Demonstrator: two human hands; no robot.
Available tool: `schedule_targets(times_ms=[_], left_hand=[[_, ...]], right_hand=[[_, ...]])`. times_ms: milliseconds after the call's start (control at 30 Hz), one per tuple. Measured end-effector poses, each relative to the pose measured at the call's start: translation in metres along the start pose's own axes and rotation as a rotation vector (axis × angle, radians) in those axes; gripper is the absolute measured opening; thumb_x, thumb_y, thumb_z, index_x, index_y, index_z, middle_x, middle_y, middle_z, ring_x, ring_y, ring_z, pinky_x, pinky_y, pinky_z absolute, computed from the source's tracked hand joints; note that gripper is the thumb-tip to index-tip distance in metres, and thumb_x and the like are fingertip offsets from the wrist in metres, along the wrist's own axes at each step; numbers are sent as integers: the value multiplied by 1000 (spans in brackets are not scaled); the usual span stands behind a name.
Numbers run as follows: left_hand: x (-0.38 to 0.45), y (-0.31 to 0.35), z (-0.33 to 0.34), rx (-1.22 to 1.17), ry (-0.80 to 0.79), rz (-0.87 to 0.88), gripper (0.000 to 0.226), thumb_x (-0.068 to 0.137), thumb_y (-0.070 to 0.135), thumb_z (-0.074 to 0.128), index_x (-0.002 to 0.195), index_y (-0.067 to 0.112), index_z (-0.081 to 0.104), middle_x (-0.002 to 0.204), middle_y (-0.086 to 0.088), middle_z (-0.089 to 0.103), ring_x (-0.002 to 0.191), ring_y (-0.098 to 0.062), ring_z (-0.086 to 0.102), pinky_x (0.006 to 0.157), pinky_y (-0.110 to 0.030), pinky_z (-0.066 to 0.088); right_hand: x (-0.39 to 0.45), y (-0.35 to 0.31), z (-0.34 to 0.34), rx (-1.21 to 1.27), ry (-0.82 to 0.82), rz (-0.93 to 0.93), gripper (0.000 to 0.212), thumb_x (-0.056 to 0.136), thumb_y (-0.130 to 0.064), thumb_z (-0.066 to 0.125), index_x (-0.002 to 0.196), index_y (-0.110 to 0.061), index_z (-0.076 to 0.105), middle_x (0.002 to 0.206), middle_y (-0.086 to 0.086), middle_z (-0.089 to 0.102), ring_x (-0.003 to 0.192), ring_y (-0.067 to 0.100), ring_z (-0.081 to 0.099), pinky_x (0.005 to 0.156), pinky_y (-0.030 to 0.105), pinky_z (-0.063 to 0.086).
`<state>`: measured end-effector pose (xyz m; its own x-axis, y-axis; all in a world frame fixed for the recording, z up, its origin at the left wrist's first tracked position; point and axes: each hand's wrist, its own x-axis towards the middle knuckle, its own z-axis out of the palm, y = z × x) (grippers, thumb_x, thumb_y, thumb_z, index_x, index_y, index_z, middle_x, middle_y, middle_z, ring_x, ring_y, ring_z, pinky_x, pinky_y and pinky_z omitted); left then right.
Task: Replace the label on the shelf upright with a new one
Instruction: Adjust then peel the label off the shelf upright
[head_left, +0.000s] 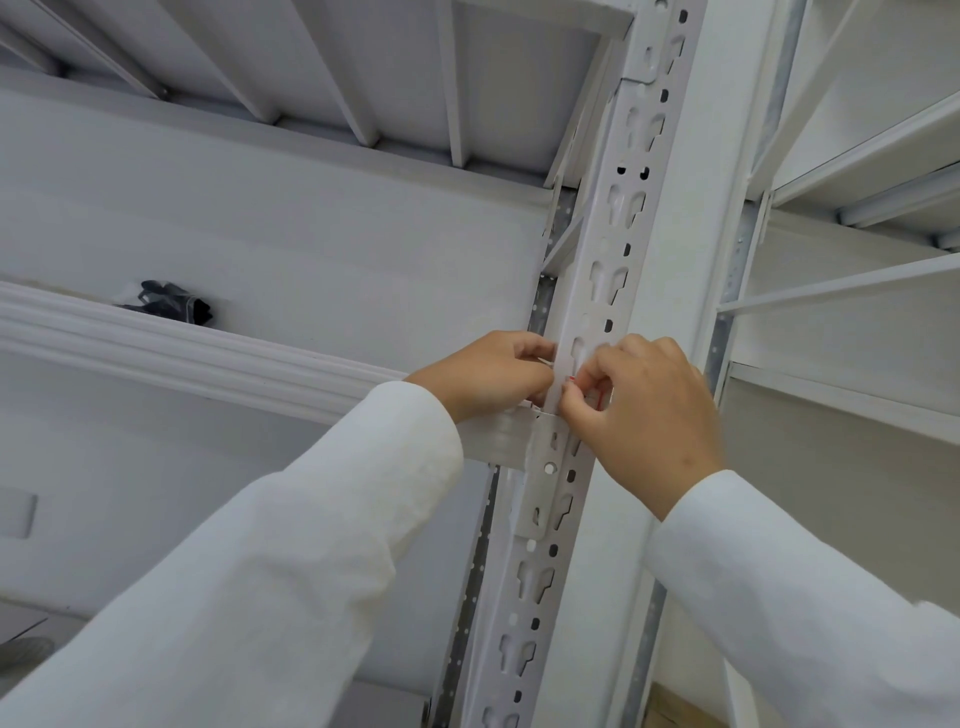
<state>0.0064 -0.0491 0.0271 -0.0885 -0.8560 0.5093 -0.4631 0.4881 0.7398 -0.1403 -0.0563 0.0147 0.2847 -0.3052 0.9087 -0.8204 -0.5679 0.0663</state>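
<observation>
Label (570, 378) almost wholly hidden behind curled fingers of right hand (641, 415); only small red fleck shows, text unreadable. Left hand (488, 375) fingertips hidden against upright (597, 291). Dark bundle (171, 303) on shelf partly hidden by beam (182, 353), identity unclear. Both sleeves cut by bottom edge.

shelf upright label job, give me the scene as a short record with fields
view: head camera, looking up at white metal racking
shelf upright: white, slotted, runs up the middle of the frame
label: pale strip on the upright, small red mark showing, mostly hidden by fingers
left hand: fingers curled at the label's left edge
right hand: fingertips pinching at the label
shelf beam: meets the upright just below the hands
dark bagged item: on the shelf, upper left
</observation>
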Motion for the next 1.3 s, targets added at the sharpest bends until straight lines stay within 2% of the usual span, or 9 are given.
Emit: schedule_targets(times_ms=[67, 367, 600, 767, 867, 933, 1033, 1167, 1300], left_hand=[[-1, 0, 0, -2, 2, 0, 40, 83, 4, 44, 116, 18, 61, 112, -12, 70, 90, -17, 64, 95, -30, 46], [-1, 1, 0, -26, -2, 8, 37, 84, 4, 46, 116, 17, 60, 108, -7, 70, 84, -14, 64, 79, -18, 47], [-1, -1, 0, -7, -9, 30, 39, 77, 7, 55, 113, 19, 61, 111, -10, 70, 96, -18, 65, 99, -33, 47], [-2, -2, -2, 1, -36, 42, 39, 78, 8, 62, 115, 19, 60, 99, -3, 71, 90, -16, 66, 101, -35, 46], [-1, -3, -1, 26, -13, 43, 40, 78, 18, 64, 117, 18, 60, 105, -5, 72, 96, -19, 67, 101, -38, 46], [-1, -2, 0, 42, 5, 33, 50, 73, 29, 63, 121, 16, 58, 106, -4, 72, 94, -18, 67, 101, -38, 46], [0, -2, 1, 26, 8, 41, 38, 78, 27, 64, 114, 18, 62, 96, -1, 71, 83, -16, 65, 95, -32, 48], [0, -1, 1, -6, 25, 46, 24, 83, 18, 62, 107, 17, 63, 83, 2, 68, 72, -12, 61, 83, -23, 48], [0, -1, 1, -24, 7, 46, 21, 85, 18, 60, 105, 18, 62, 89, -2, 69, 78, -15, 62, 83, -23, 48]], right_hand=[[-2, 1, 0, 40, 4, 13, 16, 82, -32, 57, 71, -21, 62, 74, -7, 51, 81, 14, 37, 71, 28, 26], [-5, 3, 4, 143, 59, 28, 16, 79, -27, 63, 64, -20, 62, 70, -5, 58, 80, 15, 41, 71, 28, 26], [-9, 12, 11, 226, 135, -12, 15, 75, -21, 69, 63, -18, 61, 67, -4, 58, 77, 17, 45, 70, 29, 33], [-11, 18, 11, 270, 156, -37, 13, 77, -26, 66, 65, -22, 61, 69, -10, 55, 78, 13, 43, 70, 22, 27], [-11, 19, 12, 283, 166, -53, 13, 76, -30, 62, 66, -21, 62, 69, -10, 55, 78, 13, 44, 68, 19, 25], [-11, 19, 12, 282, 155, -65, 14, 76, -31, 61, 66, -21, 62, 69, -10, 55, 78, 13, 44, 69, 20, 26], [-10, 23, 9, 262, 130, -107, 15, 76, -36, 62, 71, -22, 64, 71, -11, 55, 78, 13, 45, 69, 23, 31], [-7, 31, 4, 273, 119, -178, 26, 80, -41, 50, 86, -22, 67, 77, -13, 56, 77, 10, 45, 69, 16, 33], [2, 36, 3, 168, 57, -301, 28, 83, -31, 46, 100, -23, 67, 87, -3, 62, 79, 17, 48, 68, 28, 39]])
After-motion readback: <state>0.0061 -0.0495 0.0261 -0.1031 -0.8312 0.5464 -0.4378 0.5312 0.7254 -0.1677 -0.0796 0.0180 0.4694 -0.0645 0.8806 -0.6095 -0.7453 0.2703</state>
